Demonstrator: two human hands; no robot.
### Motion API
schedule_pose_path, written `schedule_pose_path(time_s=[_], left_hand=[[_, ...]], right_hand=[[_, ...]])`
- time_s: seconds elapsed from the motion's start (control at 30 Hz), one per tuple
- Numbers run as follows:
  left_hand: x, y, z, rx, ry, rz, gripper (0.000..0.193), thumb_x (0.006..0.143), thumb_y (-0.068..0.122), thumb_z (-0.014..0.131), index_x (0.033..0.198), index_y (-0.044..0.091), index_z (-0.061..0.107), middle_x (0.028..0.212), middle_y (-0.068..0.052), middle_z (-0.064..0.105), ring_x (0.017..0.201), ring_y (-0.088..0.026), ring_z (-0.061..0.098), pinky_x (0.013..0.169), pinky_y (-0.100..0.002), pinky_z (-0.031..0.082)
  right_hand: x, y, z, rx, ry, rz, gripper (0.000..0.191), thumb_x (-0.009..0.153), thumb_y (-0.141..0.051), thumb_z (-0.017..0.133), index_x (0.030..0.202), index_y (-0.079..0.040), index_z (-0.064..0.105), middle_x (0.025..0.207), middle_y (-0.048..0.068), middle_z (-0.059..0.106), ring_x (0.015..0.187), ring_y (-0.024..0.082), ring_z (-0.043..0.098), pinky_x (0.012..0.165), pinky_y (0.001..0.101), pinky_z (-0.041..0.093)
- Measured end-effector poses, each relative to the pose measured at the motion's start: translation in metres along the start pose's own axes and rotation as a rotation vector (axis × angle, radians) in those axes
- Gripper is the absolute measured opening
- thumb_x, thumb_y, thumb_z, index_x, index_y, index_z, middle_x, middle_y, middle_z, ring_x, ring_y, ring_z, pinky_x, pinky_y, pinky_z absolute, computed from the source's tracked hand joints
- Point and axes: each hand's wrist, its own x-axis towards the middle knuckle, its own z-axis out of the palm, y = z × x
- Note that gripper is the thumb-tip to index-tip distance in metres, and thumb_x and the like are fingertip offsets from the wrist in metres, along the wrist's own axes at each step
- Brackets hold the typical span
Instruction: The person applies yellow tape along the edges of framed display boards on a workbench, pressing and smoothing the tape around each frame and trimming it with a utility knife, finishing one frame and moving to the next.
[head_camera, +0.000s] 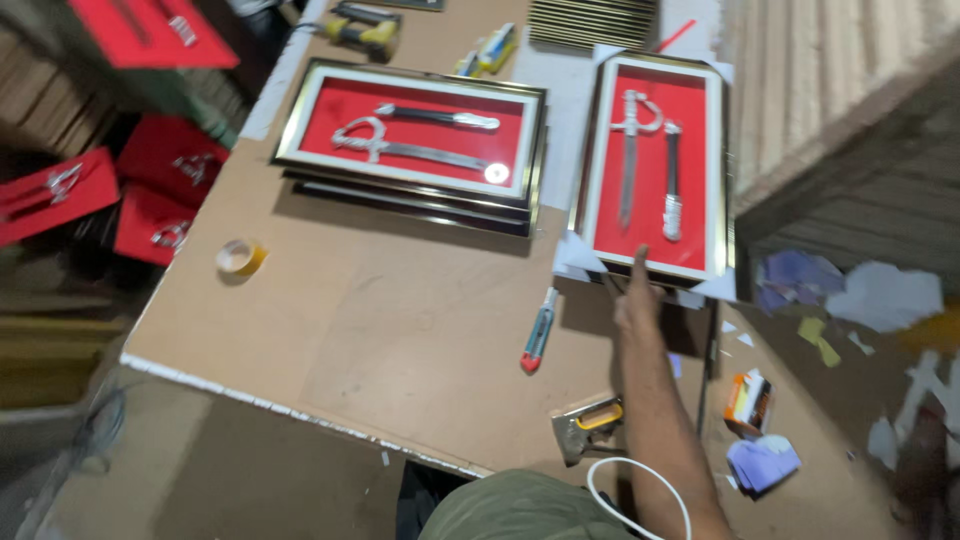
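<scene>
The upright framed display (655, 165) lies flat at the right part of the brown table (400, 320), its long side running away from the person. It has a red backing, a white inner border and a dark outer frame, and it holds 1 silver sword and 1 scabbard side by side. White corner protectors show at its corners. The right hand (637, 295) reaches to the near edge of this frame, with 1 finger stretched out and touching the lower border; the fingers are not closed on anything. The left hand is not in view.

To the left lie 2 or more similar frames in a stack (415, 140), the top one also with 1 sword and 1 scabbard on red. Between the stack and the arm lies 1 utility knife (538, 332) with a red tip. Near the forearm sits 1 staple gun (586, 428). At the left edge of the table stands 1 roll of tape (241, 258). On the floor at the left lie several red backing boards (160, 190).
</scene>
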Motion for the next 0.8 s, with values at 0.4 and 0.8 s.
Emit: schedule_pose_path(time_s=[0.4,0.8], left_hand=[[0.109,0.066,-0.185,-0.058,0.587,0.455,0.026,0.088,0.037,0.072,0.091,0.011,0.072,0.090,-0.011,0.071,0.086,-0.034,0.070,0.075,-0.046,0.056],[0.325,0.250,-0.347,0.319,0.657,1.083,0.052,0.071,0.012,0.079,0.120,0.005,0.064,0.104,-0.019,0.068,0.100,-0.040,0.065,0.080,-0.053,0.051]], right_hand=[[-0.143,0.083,-0.041,-1.606,-0.369,0.097,0.055,0.082,-0.054,0.076,0.096,0.000,0.079,0.080,0.017,0.078,0.067,0.020,0.070,0.063,0.0313,0.053],[-0.181,0.174,0.049,-1.847,-0.407,0.134,0.057,0.083,-0.047,0.077,0.123,-0.007,0.071,0.102,0.017,0.081,0.088,0.023,0.082,0.081,0.0355,0.064]])
